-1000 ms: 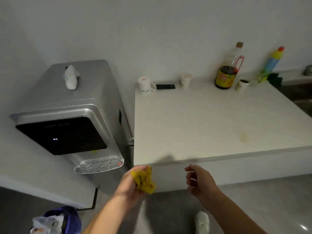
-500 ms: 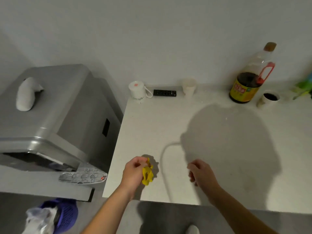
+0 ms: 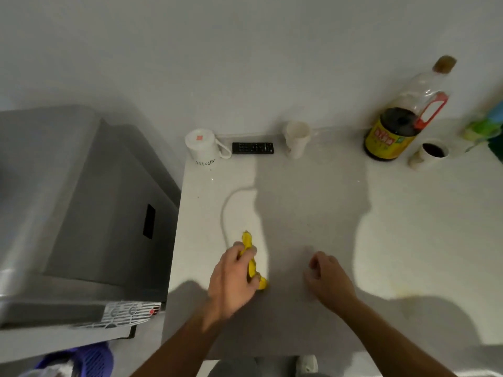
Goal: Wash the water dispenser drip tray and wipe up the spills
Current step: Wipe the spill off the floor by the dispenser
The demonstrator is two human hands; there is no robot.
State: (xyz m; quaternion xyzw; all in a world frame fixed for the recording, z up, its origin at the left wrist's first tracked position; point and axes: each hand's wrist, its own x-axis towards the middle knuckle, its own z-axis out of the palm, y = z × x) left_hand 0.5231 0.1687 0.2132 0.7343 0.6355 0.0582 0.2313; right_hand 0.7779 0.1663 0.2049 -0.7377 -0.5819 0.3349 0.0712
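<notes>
My left hand (image 3: pixel 231 278) grips a bunched yellow cloth (image 3: pixel 251 261) and holds it against the white countertop (image 3: pixel 408 227) near its left front part. My right hand (image 3: pixel 328 276) hovers just right of it, fingers loosely curled, holding nothing. The silver water dispenser (image 3: pixel 68 213) stands left of the counter. Its white slotted drip tray (image 3: pixel 130 312) sticks out at the dispenser's front, below and left of my left hand. A faint yellowish stain (image 3: pixel 400 288) marks the counter at the right front.
Along the back wall stand a white mug (image 3: pixel 202 146), a black remote (image 3: pixel 253 147), a pale cup (image 3: pixel 296 140), a dark sauce bottle (image 3: pixel 400 118) and a small cup of dark liquid (image 3: pixel 431 153). A purple basket (image 3: pixel 81 360) sits on the floor at lower left.
I have stepped closer and lean over the counter. My left hand carried the yellow cloth from below the counter edge onto the countertop; my right hand came over the surface too.
</notes>
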